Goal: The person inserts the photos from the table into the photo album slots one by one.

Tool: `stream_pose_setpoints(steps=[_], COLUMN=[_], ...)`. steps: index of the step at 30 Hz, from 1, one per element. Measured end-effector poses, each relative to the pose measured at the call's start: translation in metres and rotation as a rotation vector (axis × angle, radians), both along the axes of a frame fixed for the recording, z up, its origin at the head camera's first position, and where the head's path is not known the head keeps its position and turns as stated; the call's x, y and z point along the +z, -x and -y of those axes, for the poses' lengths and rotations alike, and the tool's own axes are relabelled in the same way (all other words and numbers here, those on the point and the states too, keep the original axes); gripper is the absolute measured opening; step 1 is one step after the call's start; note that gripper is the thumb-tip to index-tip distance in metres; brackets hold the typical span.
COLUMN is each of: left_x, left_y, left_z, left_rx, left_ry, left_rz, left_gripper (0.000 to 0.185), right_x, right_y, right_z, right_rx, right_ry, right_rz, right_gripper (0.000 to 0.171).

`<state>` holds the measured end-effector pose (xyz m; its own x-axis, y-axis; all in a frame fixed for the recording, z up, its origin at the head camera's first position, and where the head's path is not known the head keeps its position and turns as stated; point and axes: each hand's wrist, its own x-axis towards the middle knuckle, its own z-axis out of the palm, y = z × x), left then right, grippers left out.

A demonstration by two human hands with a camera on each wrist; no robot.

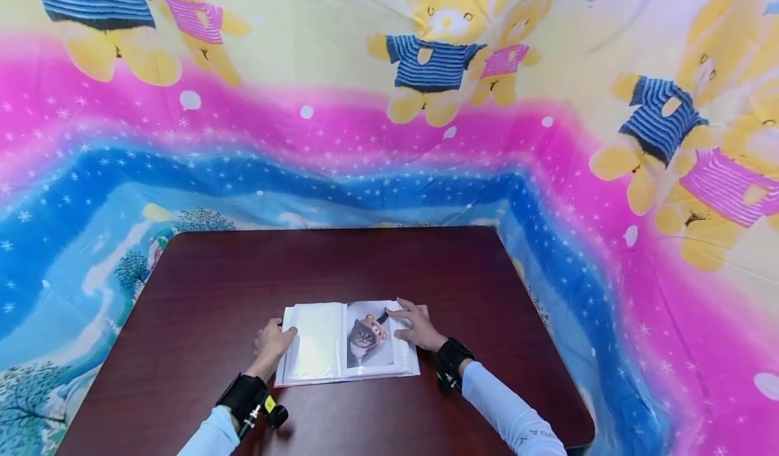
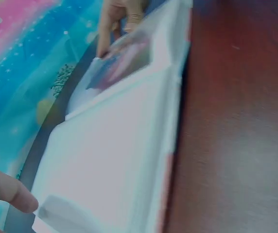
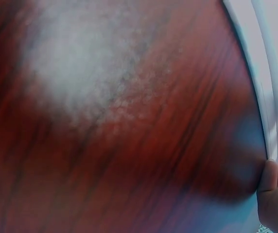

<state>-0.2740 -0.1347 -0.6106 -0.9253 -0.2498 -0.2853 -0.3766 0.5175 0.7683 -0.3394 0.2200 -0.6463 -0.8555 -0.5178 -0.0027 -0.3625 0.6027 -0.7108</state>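
Photo album [image 1: 343,341] laid open and flat on dark red-brown bench, near front edge, approx. centred. White covers and pages w/ clear plastic sleeves. L page [image 1: 316,339] seen blank, glossy, some glare. R page [image 1: 371,334] carries one photo [image 1: 365,337]: grey cat w/ pinkish-orange hat, portrait orientation. Thin red-pink trim noted along album's lower edge [image 2: 165,170] in left wrist view. Page stack visible as white layered edges [image 3: 270,97] in right wrist view; detail blurred. Album's spine runs roughly away from the wearer, album slightly skewed to bench edge.
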Motion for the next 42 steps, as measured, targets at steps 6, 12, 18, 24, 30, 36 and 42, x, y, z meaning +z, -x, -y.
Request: stream_pose_setpoints(steps=[6, 12, 18, 24, 30, 36, 42], left_x=[0.011, 0.015, 0.014, 0.028, 0.051, 0.054, 0.038], left_y=[0.015, 0.024, 0.032, 0.035, 0.036, 0.028, 0.025], left_z=[0.004, 0.011, 0.019, 0.013, -0.014, -0.048, -0.081], left_rx=[-0.018, -0.039, -0.053, -0.060, -0.090, -0.191, -0.219], left_ry=[0.021, -0.065, -0.195, -0.236, -0.300, -0.422, -0.145], left_rz=[0.090, 0.099, 0.035, -0.104, -0.219, -0.328, -0.447], left_gripper=[0.030, 0.045, 0.032, 0.025, 0.037, 0.043, 0.040], right_x=[0.001, 0.003, 0.002, 0.002, 0.003, -0.001, -0.006], right_y=[0.004, 0.005, 0.006, 0.013, 0.022, 0.024, 0.021], right_z=[0.001, 0.002, 0.006, 0.016, 0.025, 0.033, 0.039], right_rx=[0.001, 0.000, 0.005, -0.004, -0.008, 0.011, 0.036], right_ry=[-0.012, -0.022, -0.037, -0.054, -0.032, -0.010, 0.001], right_rz=[-0.038, -0.048, -0.037, -0.034, -0.056, -0.051, -0.092], right_gripper=[0.049, 0.050, 0.049, 0.050, 0.049, 0.047, 0.046])
